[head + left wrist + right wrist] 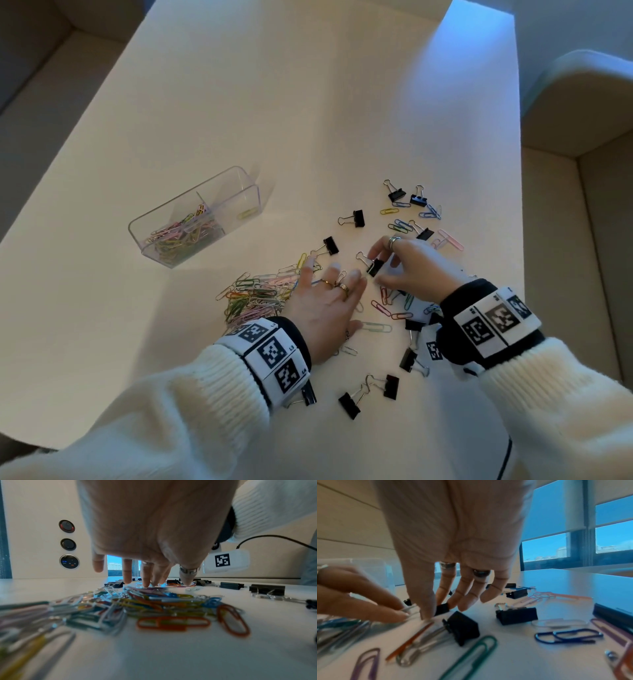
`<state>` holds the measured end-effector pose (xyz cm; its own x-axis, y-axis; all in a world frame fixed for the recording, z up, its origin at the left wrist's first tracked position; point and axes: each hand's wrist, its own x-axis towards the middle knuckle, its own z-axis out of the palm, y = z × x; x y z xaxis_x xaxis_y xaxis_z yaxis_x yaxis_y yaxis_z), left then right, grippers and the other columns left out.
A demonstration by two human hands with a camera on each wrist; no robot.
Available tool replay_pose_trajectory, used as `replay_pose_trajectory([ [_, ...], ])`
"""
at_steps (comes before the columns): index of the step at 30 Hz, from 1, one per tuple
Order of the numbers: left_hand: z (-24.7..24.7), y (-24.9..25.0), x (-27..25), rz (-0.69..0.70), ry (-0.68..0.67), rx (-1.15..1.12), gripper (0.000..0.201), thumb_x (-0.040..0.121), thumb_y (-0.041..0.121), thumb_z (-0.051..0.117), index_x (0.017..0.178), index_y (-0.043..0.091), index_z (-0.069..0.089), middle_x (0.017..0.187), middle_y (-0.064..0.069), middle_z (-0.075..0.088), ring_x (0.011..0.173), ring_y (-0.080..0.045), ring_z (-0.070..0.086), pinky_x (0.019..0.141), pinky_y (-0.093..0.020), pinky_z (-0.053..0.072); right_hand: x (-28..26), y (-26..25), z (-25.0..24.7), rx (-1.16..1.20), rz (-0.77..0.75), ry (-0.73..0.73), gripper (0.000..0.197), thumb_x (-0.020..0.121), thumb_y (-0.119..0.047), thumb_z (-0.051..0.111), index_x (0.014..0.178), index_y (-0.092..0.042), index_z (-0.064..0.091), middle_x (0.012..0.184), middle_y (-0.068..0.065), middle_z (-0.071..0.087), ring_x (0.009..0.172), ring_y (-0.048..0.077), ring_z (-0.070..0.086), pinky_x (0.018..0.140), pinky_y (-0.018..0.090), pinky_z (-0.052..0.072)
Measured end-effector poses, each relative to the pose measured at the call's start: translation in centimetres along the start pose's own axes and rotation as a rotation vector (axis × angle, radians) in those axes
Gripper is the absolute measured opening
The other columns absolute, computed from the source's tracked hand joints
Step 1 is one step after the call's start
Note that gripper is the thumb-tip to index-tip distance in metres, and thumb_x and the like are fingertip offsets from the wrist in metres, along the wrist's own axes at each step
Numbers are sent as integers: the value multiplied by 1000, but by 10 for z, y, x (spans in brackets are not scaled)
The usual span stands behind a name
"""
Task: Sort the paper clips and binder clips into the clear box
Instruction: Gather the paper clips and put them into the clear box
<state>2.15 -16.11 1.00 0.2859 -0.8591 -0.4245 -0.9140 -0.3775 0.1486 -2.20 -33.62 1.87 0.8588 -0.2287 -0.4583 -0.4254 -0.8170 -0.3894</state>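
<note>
A clear box (195, 216) stands at the left of the white table (308, 120); its near compartment holds coloured paper clips, its far one a single yellow clip. My right hand (378, 265) pinches a black binder clip (376, 269) between thumb and forefinger, just above the table; the right wrist view shows the same binder clip (443, 609) in the right hand (435, 608). My left hand (339, 294) lies with straight, spread fingers at the edge of a paper clip pile (257, 294), its fingertips close to that binder clip. The pile (145, 601) fills the left wrist view.
Black binder clips lie scattered: two far right (397, 195), two mid-table (356, 218), several near my wrists (349, 406). Loose paper clips (397, 308) lie under my right hand. The table's right edge (520, 205) is close. A wall panel carries round buttons (68, 543).
</note>
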Motion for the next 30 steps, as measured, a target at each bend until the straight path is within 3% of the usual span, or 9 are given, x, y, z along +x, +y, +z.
replay_pose_trajectory([
  [3, -3, -1, -3, -22, -14, -10, 64, 97, 44, 24, 146, 11, -1, 152, -4, 10, 139, -29, 6, 111, -57, -4, 3, -2, 4, -32, -4, 65, 16, 85, -18, 56, 99, -24, 57, 83, -10, 51, 78, 8, 51, 61, 13, 36],
  [5, -5, -1, -5, -43, -7, -43, 64, 97, 45, 25, 146, 11, 3, 150, -3, 13, 139, -28, 8, 111, -55, -4, 3, -2, 4, -22, 1, 68, 14, 84, -21, 57, 96, -26, 55, 84, -9, 52, 81, 10, 52, 69, 19, 39],
  [10, -7, 0, -6, -65, 34, -138, 61, 96, 45, 27, 145, 15, 7, 150, 1, 14, 138, -25, 11, 112, -51, -2, 4, -8, 3, -40, -3, 24, 32, 74, -46, 67, 99, -28, 57, 96, -7, 49, 87, 10, 49, 88, 33, 42],
  [13, -8, 0, -6, -70, 50, -164, 60, 95, 45, 28, 145, 16, 10, 149, 2, 17, 137, -23, 12, 112, -49, -1, 4, -11, 4, -54, 14, 46, 23, 79, -37, 65, 97, -26, 56, 95, -8, 47, 86, 7, 46, 97, 42, 41],
  [17, -7, -5, -11, -117, 71, -213, 58, 95, 46, 30, 144, 20, 16, 149, 5, 21, 136, -20, 14, 112, -47, -1, 3, -7, -2, -111, 81, 108, 28, 84, -31, 60, 108, -17, 56, 106, -1, 52, 89, 10, 45, 96, 37, 43],
  [20, -5, -10, -17, -156, 73, -238, 57, 94, 48, 31, 144, 23, 19, 150, 8, 19, 137, -19, 12, 112, -47, -2, 0, -5, -8, -179, 139, 175, 40, 85, -36, 59, 118, -15, 54, 122, 4, 50, 105, 21, 51, 99, 39, 39],
  [23, -4, -16, -27, -188, 87, -300, 55, 93, 50, 33, 142, 29, 21, 154, 11, 10, 139, -18, 8, 114, -46, -2, -9, -20, -8, -96, 50, 209, 45, 85, -42, 58, 121, -16, 53, 124, 0, 47, 106, 20, 52, 98, 37, 42],
  [26, -2, -28, -44, -286, 213, -397, 51, 91, 50, 36, 139, 33, 28, 154, 11, 11, 139, -17, 13, 113, -39, 8, -21, -44, 2, 30, -54, 101, 37, 88, -41, 53, 118, -20, 52, 115, -5, 48, 96, 8, 50, 92, 29, 48],
  [30, 7, -51, -64, -522, 220, -425, 60, 90, 47, 43, 142, 26, 22, 150, 1, 19, 133, -22, 23, 107, -37, 27, -26, -65, 22, -38, -41, -58, 52, 90, -46, 48, 135, -20, 39, 130, 0, 38, 101, 15, 54, 83, 23, 47],
])
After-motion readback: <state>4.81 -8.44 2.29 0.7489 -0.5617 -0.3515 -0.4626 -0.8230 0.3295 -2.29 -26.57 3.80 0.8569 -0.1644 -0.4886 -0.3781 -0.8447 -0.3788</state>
